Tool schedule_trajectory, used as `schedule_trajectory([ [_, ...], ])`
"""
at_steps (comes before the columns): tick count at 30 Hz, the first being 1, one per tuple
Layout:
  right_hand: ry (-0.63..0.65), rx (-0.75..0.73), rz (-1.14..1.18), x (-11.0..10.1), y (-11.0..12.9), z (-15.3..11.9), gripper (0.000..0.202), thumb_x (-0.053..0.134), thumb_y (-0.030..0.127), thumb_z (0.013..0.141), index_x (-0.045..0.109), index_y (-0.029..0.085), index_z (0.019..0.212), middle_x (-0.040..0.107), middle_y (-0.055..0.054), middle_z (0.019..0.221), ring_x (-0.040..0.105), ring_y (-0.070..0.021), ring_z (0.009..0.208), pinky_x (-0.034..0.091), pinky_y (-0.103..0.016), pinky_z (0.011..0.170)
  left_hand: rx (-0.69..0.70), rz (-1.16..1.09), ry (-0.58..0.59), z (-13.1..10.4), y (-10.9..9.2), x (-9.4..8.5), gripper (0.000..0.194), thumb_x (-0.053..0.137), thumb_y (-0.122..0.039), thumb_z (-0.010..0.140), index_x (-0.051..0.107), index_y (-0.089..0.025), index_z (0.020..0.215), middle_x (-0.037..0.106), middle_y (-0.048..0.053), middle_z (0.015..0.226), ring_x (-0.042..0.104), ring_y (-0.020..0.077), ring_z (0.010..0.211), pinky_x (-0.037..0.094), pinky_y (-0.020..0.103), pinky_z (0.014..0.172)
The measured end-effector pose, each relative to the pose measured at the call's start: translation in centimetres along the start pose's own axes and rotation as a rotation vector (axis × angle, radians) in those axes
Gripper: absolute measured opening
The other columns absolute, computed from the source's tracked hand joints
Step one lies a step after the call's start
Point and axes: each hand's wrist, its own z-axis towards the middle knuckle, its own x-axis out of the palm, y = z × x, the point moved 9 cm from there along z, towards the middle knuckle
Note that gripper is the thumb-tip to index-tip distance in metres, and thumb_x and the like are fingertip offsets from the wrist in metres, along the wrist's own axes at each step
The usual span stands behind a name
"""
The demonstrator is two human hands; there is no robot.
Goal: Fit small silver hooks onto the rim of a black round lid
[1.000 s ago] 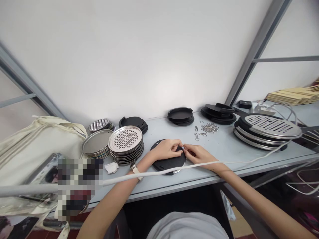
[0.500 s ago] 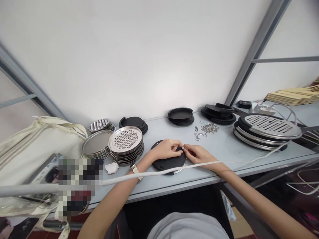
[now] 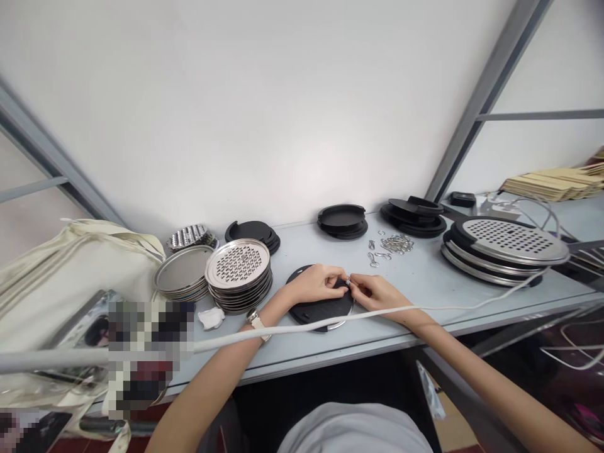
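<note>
A round black disc (image 3: 323, 311) with a silvery edge at its lower right lies flat on the table in front of me. My left hand (image 3: 317, 283) rests over its upper part, thumb and forefinger closed at the far right rim. From the other side my right hand (image 3: 377, 294) pinches at the same spot. Between the fingertips of both hands shows a small shiny metal piece (image 3: 348, 282), too small to make out fully. Beyond my right hand lies a loose pile of metal wire hooks (image 3: 397, 243).
Left of the disc stand a stack of round metal grater plates (image 3: 238, 264) and plain metal discs (image 3: 184, 274). Black round holders (image 3: 342, 217) line the back, and assembled graters (image 3: 514, 239) are stacked at right. A white cable (image 3: 302, 327) crosses in front of my forearms.
Both hands stay almost in place at the disc's rim. The small metal piece and the fingertips have shifted very slightly; the other things have not moved.
</note>
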Motion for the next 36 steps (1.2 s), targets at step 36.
schedule_trajectory([
  [36,-0.054,-0.068,-0.101,-0.7,1.9,0.4,0.029,0.032,0.031,0.092,0.039,0.021,0.066,0.046,0.002,0.058,0.043,-0.0123,0.053,0.033,-0.024,0.054,0.026,0.103,-0.056,-0.1,-0.8,-0.2,0.041,0.050,-0.017,0.077,0.034,-0.018,0.114,0.039,-0.011,0.055,0.042,0.0096,0.051,0.033,0.022,0.057],
])
